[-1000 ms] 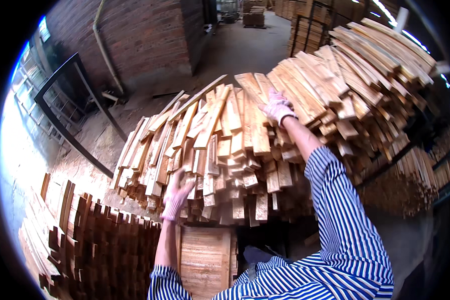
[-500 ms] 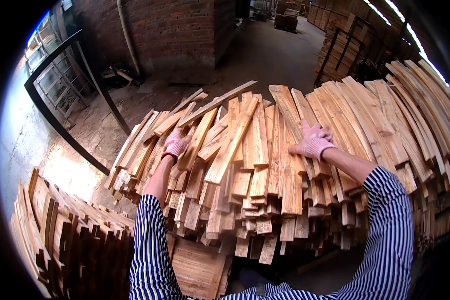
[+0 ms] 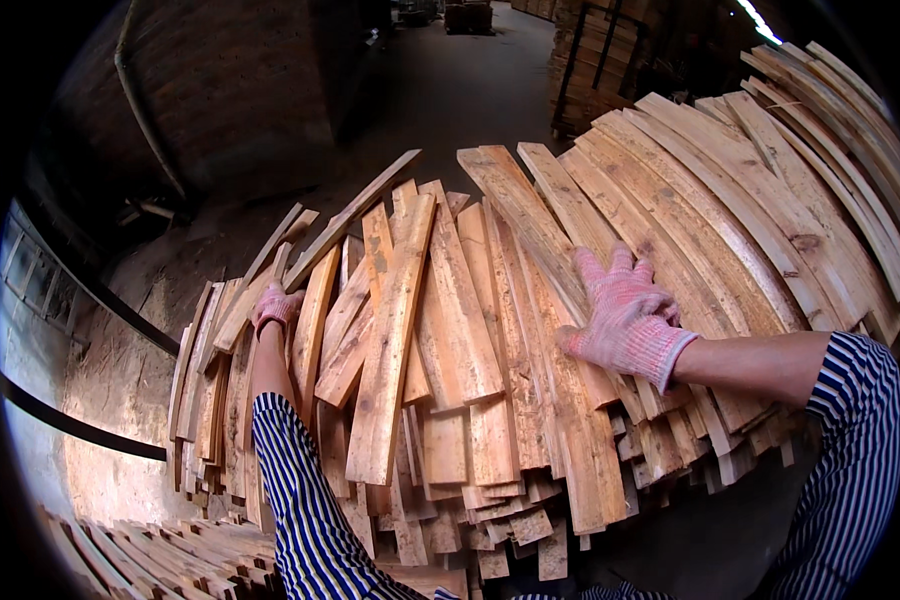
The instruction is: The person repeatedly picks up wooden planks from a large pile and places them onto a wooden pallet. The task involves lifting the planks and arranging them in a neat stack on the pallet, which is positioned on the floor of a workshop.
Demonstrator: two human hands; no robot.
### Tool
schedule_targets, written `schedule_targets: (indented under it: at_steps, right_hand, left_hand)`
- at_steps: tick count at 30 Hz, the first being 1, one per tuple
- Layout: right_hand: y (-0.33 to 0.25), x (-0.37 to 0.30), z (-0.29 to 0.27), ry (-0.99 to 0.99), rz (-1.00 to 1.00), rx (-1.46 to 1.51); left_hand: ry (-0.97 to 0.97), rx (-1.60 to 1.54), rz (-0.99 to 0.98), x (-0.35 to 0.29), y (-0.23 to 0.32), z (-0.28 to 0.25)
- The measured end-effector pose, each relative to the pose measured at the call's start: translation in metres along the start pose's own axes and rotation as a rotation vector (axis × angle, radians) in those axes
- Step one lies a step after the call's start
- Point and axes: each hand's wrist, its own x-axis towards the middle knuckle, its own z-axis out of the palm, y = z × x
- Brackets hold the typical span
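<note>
A broad pile of rough, pale wooden planks (image 3: 395,330) lies in front of me, most pointing away and some crossed at angles. My left hand (image 3: 276,305), in a pink knit glove, touches planks on the pile's left side, just below the near end of a slanted thin plank (image 3: 355,220). Its fingers are small and partly lost among the wood, so I cannot tell whether they grip. My right hand (image 3: 630,318), gloved alike, lies open on the planks right of the middle, fingers spread forward and thumb out to the left. Nothing is lifted in it.
More planks (image 3: 160,555) are stacked at the lower left. Black metal bars (image 3: 90,430) stand at the left, near a light patch of floor. Beyond the pile are a brick wall (image 3: 220,90), a grey concrete floor (image 3: 460,90) and a tall timber stack (image 3: 600,60).
The view has swung to the right and closer, so the pile fills more of it. My right hand looks larger and more spread. Both hands remain on the planks.
</note>
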Motion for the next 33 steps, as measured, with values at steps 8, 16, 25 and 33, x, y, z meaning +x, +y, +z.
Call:
schedule_targets:
  at_steps: [8, 16, 25, 33]
  right_hand:
    - [0.017, -0.007, -0.008, 0.101, 0.085, -0.072]
    - [0.005, 0.004, 0.006, 0.179, -0.088, 0.182]
    - [0.008, -0.004, -0.002, 0.042, 0.024, 0.437]
    - [0.020, 0.018, 0.019, 0.035, 0.089, 0.441]
  left_hand:
    - [-0.659, -0.641, 0.019, -0.054, 0.054, -0.046]
    - [-0.168, -0.332, 0.212, -0.227, 0.114, -0.092]
    - [-0.406, -0.185, 0.335, -0.183, 0.090, -0.071]
    - [-0.769, -1.174, 0.066, -0.306, 0.134, -0.164]
